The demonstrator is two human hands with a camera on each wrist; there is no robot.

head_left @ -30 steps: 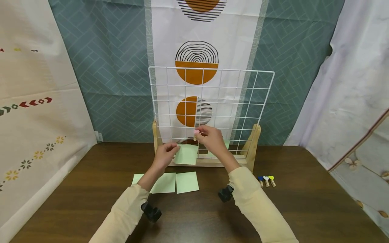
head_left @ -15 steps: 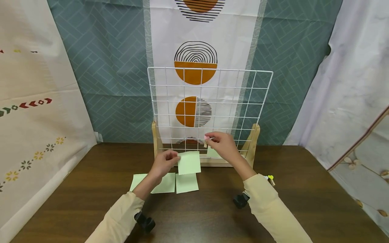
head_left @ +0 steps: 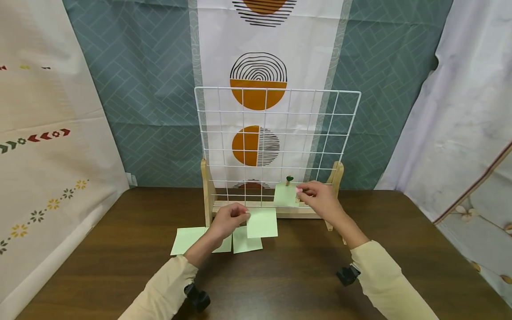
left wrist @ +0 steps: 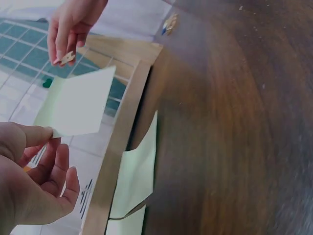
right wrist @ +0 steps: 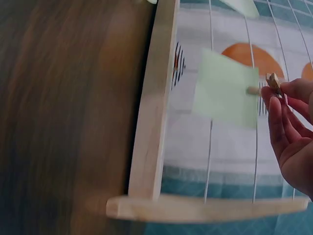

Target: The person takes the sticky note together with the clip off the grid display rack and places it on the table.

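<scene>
Left hand [head_left: 229, 221] at frame centre pinches left edge of green note [head_left: 262, 222] between thumb and fingers; note held upright above table [head_left: 120, 249], just right of grip, before wire grid [head_left: 276, 133]. Right hand [head_left: 322, 201] right of centre pinches small pink-tipped wooden clip [head_left: 298, 190], fingers curled. Clip sits just beside second note [head_left: 285, 195], hanging on grid under green clip [head_left: 289, 180]. More notes [head_left: 188, 240] flat on table below left hand.

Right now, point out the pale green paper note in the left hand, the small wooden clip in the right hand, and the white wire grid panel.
pale green paper note [head_left: 262, 222], head view, middle of sheet.
small wooden clip [left wrist: 66, 58], left wrist view, wooden body.
white wire grid panel [head_left: 277, 90], head view, top rim wire.
</scene>
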